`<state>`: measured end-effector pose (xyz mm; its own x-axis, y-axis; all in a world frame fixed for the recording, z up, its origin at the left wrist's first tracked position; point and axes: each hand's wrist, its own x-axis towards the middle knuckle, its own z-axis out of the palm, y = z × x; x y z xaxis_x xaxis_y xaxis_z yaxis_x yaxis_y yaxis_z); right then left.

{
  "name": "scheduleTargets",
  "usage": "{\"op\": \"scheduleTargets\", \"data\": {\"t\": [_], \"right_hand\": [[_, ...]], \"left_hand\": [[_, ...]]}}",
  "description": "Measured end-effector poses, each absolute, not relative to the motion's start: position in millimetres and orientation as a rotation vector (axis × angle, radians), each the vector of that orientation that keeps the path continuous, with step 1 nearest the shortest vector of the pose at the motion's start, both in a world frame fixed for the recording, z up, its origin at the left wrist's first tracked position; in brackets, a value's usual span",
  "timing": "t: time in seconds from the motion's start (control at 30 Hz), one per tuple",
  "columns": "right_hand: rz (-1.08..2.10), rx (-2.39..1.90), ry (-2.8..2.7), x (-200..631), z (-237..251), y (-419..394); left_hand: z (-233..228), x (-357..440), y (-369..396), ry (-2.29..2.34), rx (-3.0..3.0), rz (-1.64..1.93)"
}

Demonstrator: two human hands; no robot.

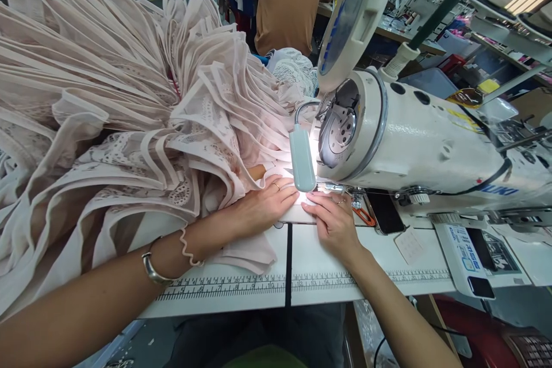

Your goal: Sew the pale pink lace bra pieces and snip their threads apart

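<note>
Left hand [265, 204] lay flat, fingers spread, palm down on the pale pink fabric [248, 253] at the needle area; right hand [334, 221] also flat and open, fingertips pressed on the same piece just at 3 o'clock of the left, the two hands almost touching under the lamp [302, 158]. Neither pinched anything, both just pressed the cloth to the desk [328, 276]

The piece being fed sat directly under the lit spot, at 12 o'clock of both hands, below the head of the white sewing machine [414, 138]. The needle itself was hidden by the lamp and glare, so I could not tell if it was down

Judgement on doing this well: fingertips should stay to either side of the presser-foot line, not in front of it; pressure even from both hands so the layers feed straight and do not skew; the left wrist carried the weight of the big pleated pile [107, 98] at 10 o'clock, which could drag the seam sideways, so slack was worth keeping near the foot. The left wrist wore a bracelet [153, 270] and a coil hair tie [187, 247], both able to snag the lace

Further out: printed ruler [241, 286] along the desk edge at 6 o'clock, orange-handled snips [365, 217] and a dark phone [386, 213] at 3 o'clock, control panel [478, 256] beyond, another person in a tan top [288, 0] at 12 o'clock
</note>
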<state>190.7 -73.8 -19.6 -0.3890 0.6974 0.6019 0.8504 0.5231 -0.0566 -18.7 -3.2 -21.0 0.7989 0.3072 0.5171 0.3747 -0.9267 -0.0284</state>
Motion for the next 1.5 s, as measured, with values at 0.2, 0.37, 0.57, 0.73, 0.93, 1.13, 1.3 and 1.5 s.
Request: {"op": "scheduleTargets", "data": {"t": [0.2,0.37,0.57,0.73,0.93,1.13,1.3,1.5], "right_hand": [[-0.315,-1.317,-2.181,191,-18,-75],[-0.239,-1.338,-2.153,192,-19,-75],[-0.237,-1.307,-2.121,190,-19,-74],[-0.228,-1.252,-2.107,188,-18,-73],[-0.278,-1.231,-2.175,189,-20,-75],[-0.412,-1.288,-2.256,185,-19,-77],[-0.491,-1.322,-2.27,180,-16,-79],[-0.55,-1.348,-2.329,179,-15,-79]], "left_hand": [[-19,-19,-5,-0.568,-2.913,-0.78],[-22,-19,-5,-0.528,-2.953,-0.788],[-18,-19,-7,-0.638,-3.051,-0.644],[-12,-20,-11,-0.748,-3.063,-0.624],[-18,-18,-11,-0.779,-3.133,-0.567],[-15,-18,-11,-0.741,-3.077,-0.615],[-10,-21,-10,-0.712,-3.052,-0.74],[-15,-21,-9,-0.775,-3.163,-0.744]]}}
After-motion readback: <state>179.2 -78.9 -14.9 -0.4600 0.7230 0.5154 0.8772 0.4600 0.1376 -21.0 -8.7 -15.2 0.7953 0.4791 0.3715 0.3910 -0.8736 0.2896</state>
